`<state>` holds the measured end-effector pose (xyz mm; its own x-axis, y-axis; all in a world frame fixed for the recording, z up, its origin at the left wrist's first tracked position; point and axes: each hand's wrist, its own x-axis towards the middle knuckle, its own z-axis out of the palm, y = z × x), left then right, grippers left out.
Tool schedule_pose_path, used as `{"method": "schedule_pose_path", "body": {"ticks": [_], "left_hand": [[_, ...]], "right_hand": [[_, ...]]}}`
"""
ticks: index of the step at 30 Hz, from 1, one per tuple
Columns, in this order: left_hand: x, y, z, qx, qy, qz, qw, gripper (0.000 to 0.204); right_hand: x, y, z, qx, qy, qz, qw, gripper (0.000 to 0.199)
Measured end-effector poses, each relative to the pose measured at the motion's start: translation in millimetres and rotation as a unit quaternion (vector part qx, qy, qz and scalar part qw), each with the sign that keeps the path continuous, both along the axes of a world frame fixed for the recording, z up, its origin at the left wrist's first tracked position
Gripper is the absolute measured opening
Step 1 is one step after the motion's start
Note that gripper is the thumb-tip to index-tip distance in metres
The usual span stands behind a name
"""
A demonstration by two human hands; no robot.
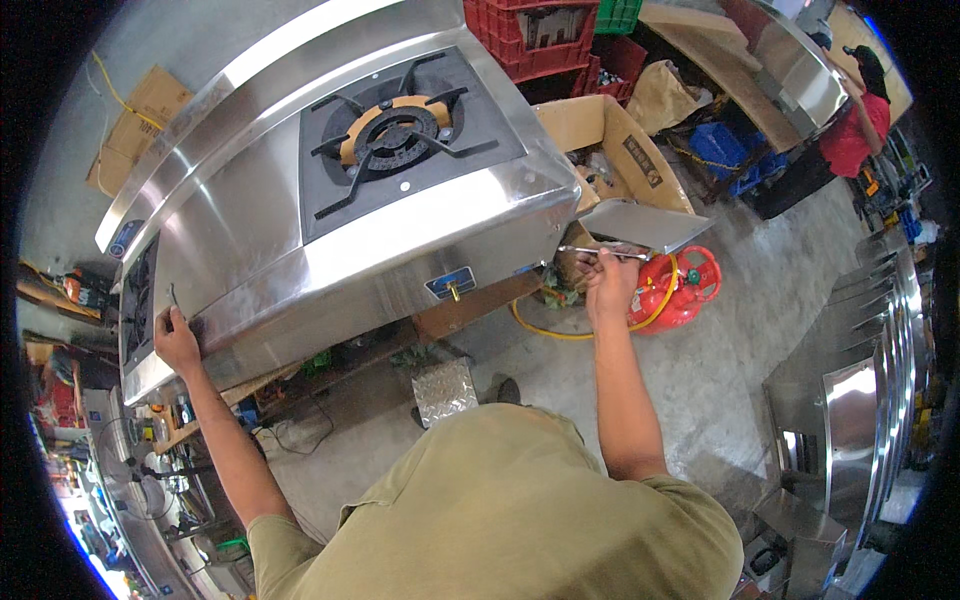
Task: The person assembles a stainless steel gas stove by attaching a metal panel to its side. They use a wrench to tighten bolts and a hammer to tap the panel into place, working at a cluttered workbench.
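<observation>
My right hand (608,287) is closed around a long silver wrench (630,254), held out past the right end of a stainless steel gas stove. My left hand (178,345) rests at the left part of the stove's front edge, fingers curled. A thin metal tool (172,294) sticks up from it; its exact kind is too small to make out. The stove (250,300) has a black burner with a pan support (400,135) on its right side and a second burner (138,300) at the left end. A brass valve stem (454,292) juts from the front panel.
A red gas cylinder (665,300) with a yellow hose (550,332) stands on the floor at right. Beyond the stove are a cardboard box (640,150) and red crates (525,40). A person in a red shirt (850,135) is at the far right. Steel panels (860,400) stand nearer.
</observation>
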<state>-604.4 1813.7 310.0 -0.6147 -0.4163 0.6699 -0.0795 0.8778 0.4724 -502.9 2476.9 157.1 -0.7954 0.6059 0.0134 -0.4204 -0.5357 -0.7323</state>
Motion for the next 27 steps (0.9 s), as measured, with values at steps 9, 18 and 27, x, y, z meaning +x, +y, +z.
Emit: {"method": "schedule_pose_path", "body": {"ticks": [9, 18, 27], "left_hand": [[-0.9, -7.8, -0.2, 0.011, -0.026, -0.012, 1.0, 0.031], [0.7, -0.4, 1.3, 0.006, -0.021, 0.011, 1.0, 0.031], [-5.6, -19.4, -7.5, 0.057, -0.022, -0.008, 0.998, 0.027]], "right_hand": [[-9.2, -20.6, -44.9, 0.652, -0.176, 0.046, 0.736, 0.021], [-28.3, -8.3, -80.7, 0.271, -0.166, -0.027, 0.948, 0.024], [-46.4, 18.4, -153.8, -0.22, -0.16, 0.044, 0.961, 0.038]]}}
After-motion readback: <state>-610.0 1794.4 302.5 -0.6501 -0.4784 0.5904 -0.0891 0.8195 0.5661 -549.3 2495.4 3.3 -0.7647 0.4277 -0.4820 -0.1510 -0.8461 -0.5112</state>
